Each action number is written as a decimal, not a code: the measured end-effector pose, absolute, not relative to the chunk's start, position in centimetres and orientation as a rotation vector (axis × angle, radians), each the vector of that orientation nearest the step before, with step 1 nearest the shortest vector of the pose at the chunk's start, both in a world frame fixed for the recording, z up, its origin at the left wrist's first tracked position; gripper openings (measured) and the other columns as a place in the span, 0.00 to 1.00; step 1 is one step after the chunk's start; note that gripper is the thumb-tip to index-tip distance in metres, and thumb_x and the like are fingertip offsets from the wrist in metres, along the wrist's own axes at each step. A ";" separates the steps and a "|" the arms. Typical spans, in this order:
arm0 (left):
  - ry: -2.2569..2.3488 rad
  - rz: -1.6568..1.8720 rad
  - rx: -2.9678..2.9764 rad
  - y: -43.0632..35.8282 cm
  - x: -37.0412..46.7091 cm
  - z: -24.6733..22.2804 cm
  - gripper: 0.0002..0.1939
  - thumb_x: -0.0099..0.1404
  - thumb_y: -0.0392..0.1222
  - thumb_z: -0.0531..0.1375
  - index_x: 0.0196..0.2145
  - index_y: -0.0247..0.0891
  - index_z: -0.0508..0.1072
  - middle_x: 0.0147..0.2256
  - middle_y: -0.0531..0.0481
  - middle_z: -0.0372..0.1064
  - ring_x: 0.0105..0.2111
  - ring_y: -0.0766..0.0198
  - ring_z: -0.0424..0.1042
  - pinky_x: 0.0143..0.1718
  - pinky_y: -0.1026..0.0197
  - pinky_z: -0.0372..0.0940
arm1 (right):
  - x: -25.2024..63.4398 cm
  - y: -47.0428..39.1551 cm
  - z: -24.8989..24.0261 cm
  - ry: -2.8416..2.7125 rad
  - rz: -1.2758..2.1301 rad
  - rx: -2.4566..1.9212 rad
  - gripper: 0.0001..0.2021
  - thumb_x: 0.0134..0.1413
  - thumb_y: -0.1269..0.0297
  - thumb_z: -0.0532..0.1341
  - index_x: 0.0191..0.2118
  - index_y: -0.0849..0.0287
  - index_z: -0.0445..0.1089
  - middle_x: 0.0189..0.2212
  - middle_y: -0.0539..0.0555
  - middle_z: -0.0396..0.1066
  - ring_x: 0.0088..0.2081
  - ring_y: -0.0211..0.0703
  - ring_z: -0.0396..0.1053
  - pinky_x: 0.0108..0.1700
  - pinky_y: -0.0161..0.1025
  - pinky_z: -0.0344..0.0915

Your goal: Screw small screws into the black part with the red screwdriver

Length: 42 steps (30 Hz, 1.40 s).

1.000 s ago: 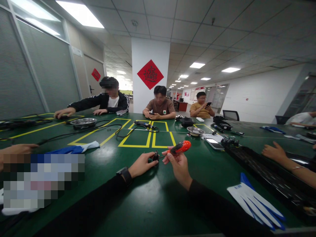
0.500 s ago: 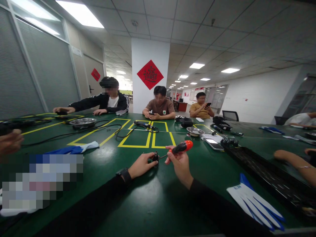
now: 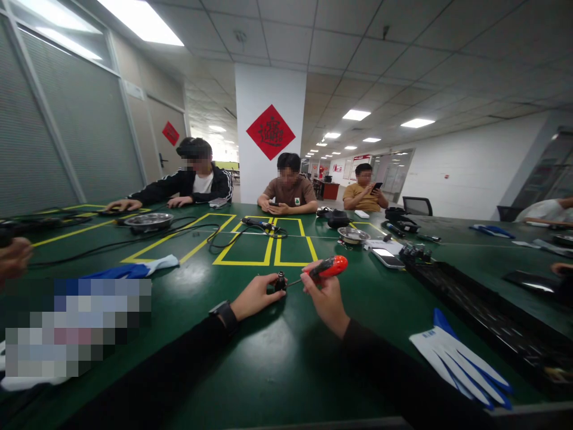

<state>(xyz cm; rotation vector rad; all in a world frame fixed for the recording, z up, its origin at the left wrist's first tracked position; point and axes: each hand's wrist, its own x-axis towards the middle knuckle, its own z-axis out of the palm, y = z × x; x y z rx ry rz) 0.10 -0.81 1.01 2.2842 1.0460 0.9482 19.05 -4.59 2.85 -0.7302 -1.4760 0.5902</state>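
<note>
My left hand (image 3: 257,295) pinches a small black cylindrical part with a metal top (image 3: 280,280), held upright at the tabletop. What kind of part it is I cannot make out. In my right hand (image 3: 326,292) is a screwdriver (image 3: 330,267) with a red and black handle, gripped with the fingers around its front end. Its thin shaft points left, and the tip meets or nearly meets the right side of the black part. Whether the tip sits in a screw is too small to see.
A white and blue glove (image 3: 456,361) lies right of my forearm, beside a long black tray (image 3: 483,322). Beyond are a phone (image 3: 386,258), metal bowls (image 3: 353,235), cables and yellow tape rectangles (image 3: 244,263). Another glove (image 3: 134,270) lies left. Several people sit around the table.
My hands keep nearly the same pose on the part and screwdriver; the view has shifted slightly. At right, another person's forearm has drawn back, showing a dark flat object.
</note>
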 end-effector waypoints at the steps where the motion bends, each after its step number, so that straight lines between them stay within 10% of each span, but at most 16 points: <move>1: 1.043 0.946 2.283 -0.8 0.1 1.0 0.16 0.58 0.45 0.58 0.43 0.36 0.72 0.39 0.47 0.73 0.39 0.58 0.71 0.44 0.59 0.63 | 19.2 -4.6 2.9 -1.490 0.513 -0.757 0.06 0.49 0.63 0.61 0.31 0.58 0.66 0.28 0.49 0.64 0.26 0.36 0.63 0.30 0.35 0.62; 42: 1.041 0.949 2.268 -0.7 0.2 0.9 0.16 0.58 0.46 0.57 0.41 0.35 0.73 0.37 0.48 0.74 0.38 0.59 0.71 0.43 0.60 0.63 | 19.2 -4.5 1.9 -1.429 0.656 -0.867 0.11 0.50 0.57 0.60 0.24 0.57 0.63 0.14 0.42 0.56 0.16 0.32 0.55 0.20 0.32 0.54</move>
